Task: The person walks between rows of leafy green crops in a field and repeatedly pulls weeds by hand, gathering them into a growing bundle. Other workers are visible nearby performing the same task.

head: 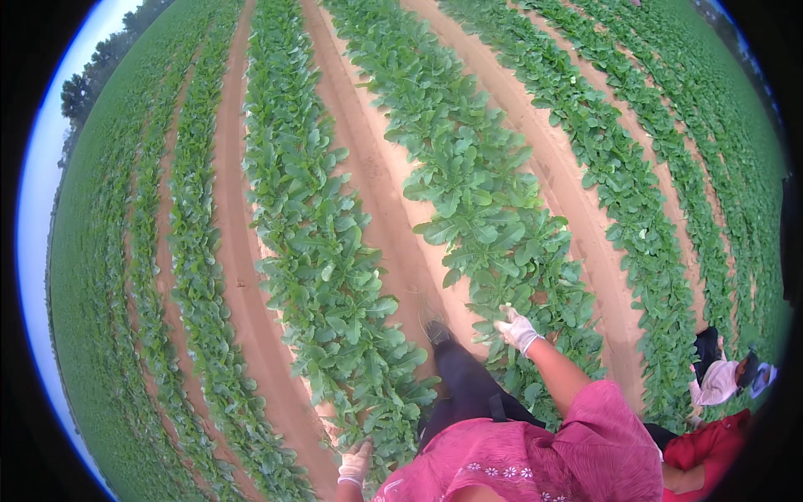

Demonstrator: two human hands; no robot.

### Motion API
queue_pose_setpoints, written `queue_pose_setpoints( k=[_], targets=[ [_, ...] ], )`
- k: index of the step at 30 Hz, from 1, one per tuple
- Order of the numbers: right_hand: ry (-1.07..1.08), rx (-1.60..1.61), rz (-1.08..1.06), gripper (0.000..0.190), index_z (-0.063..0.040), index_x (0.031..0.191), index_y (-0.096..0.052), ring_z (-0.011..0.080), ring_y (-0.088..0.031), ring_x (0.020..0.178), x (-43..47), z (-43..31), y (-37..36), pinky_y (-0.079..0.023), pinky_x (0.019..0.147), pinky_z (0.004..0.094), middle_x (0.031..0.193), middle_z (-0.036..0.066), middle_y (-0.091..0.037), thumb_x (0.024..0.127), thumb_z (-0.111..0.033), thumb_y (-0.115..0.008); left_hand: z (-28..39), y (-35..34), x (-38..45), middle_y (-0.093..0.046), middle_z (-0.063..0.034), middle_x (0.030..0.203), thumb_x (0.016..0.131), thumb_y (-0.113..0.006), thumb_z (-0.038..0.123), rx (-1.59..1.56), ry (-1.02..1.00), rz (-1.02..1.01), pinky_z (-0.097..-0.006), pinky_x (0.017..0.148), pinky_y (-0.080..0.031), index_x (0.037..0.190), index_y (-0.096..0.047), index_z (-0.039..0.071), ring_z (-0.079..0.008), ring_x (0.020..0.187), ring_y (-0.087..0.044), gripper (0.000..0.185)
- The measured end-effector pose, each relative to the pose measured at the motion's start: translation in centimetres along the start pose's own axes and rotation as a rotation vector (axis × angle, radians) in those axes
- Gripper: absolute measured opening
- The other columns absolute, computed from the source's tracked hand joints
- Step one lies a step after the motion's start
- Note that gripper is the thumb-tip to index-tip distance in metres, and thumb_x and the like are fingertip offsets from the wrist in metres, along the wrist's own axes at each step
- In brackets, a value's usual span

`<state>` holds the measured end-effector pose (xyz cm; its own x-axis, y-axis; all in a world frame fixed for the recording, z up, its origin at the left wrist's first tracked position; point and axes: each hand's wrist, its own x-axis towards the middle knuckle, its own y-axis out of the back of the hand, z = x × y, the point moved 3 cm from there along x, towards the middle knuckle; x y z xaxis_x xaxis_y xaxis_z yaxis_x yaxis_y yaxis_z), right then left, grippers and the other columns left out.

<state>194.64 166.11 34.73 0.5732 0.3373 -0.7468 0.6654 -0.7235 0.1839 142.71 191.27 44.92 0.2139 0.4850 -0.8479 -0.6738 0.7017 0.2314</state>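
Note:
My right hand [518, 329], in a thin whitish glove, reaches over the leafy green row [495, 251] right of the middle. Its fingers are at the leaves; whether they hold one, I cannot tell. Low in the view, my left hand [356, 463], gloved the same way, is beside the leaves of the neighbouring row [339, 282]. Its fingertips are partly lost against the foliage, so its grip is unclear. The plants have broad, lobed leaves and grow close together.
My dark shoe [438, 331] is on the sandy furrow [401, 251] between the two rows. At the lower right are a person in a light top [718, 383] and another in red [709, 448]. More crop rows and furrows stretch to both sides; trees [94, 88] line the upper left edge.

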Motion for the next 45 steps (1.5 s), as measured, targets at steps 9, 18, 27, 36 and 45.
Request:
queue_pose_setpoints(
  k=[9,18,27,36,45],
  targets=[
    [-0.535,-0.133,0.332,0.045,-0.012,0.135,-0.048,0.0309,-0.067,0.078,-14.0,15.6,19.3,-0.054,0.062,0.0428,0.11,0.014,-0.066,0.094,-0.024,-0.062,-2.9,2.8,-5.6,-0.073,-0.0129,0.112,0.092,-0.06,0.032,0.103,0.026,0.144,-0.0343,0.092,-0.051,0.122,-0.069,0.003,-0.0241,0.102,-0.068,0.043],
    [-0.286,0.298,0.367,0.038,-0.014,0.131,-0.049,0.0288,-0.066,0.066,-9.5,11.5,18.0,-0.056,0.055,0.0454,0.102,0.013,-0.067,0.094,-0.019,-0.058,0.3,3.5,-5.9,-0.071,-0.0155,0.114,0.091,-0.057,0.035,0.88,0.103,0.007,-0.0394,0.094,-0.051,0.121,-0.07,0.014,-0.0325,0.105,-0.067,0.039],
    [-0.407,0.588,0.441,0.025,-0.019,0.115,-0.051,0.0135,-0.043,0.043,-2.5,6.1,16.0,-0.031,0.037,0.0307,0.068,0.0,-0.049,0.093,-0.008,-0.053,37.8,3.7,0.6,-0.07,-0.0169,0.114,0.093,-0.055,0.034,1.063,-0.574,0.15,-0.0416,0.096,-0.049,0.117,-0.071,0.015,-0.0356,0.108,-0.065,0.035],
    [-0.441,0.36,0.361,0.04,-0.013,0.131,-0.049,0.0308,-0.067,0.07,3.9,-6.4,15.9,-0.056,0.056,0.0469,0.102,0.012,-0.066,0.093,-0.019,-0.06,46.7,1.7,6.3,-0.072,-0.0143,0.112,0.093,-0.059,0.038,0.652,-0.384,0.067,-0.0368,0.094,-0.049,0.123,-0.069,0.013,-0.0265,0.106,-0.067,0.041],
    [-0.205,0.355,0.494,0.036,-0.011,0.129,-0.052,0.0241,-0.064,0.062,12.0,-20.6,19.9,-0.055,0.053,0.0399,0.098,0.01,-0.066,0.094,-0.019,-0.058,38.0,4.8,12.7,-0.072,-0.0128,0.112,0.093,-0.061,0.041,0.923,0.034,-0.083,-0.0344,0.093,-0.049,0.124,-0.068,0.009,-0.0225,0.104,-0.066,0.045]
  ],
)
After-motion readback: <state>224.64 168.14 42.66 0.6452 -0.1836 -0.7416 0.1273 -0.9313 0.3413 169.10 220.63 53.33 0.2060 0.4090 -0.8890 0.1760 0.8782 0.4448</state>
